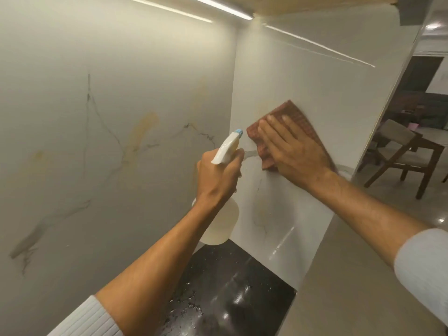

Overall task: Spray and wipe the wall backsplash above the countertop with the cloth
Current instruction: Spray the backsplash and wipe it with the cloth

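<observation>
Left sleeve (89, 318) is nearest, bottom-left, ribbed white, with the bare forearm running up and right from it. Backsplash (109, 93) fills the left side: pale marble-look panel with dark veins and yellowish smears, meeting a second panel at an inside corner near centre. Light strip (218, 6) runs along the top edge. Left hand (218, 175) is curled round the neck of the spray bottle (220, 224), a finger at the trigger and the blue-tipped nozzle aimed at the corner; the translucent body hangs below the fist. Countertop (230, 287) is below, black, glossy, beaded with droplets. Cloth (298, 115), reddish-brown, lies flat on the right-hand panel just past the corner. Right hand (295, 151) is on it with straight, slightly spread fingers, palm pressing it to the wall. Right sleeve (424, 265) sits at the near right edge. Wooden chair (407, 154) stands far right, in the room beyond.
</observation>
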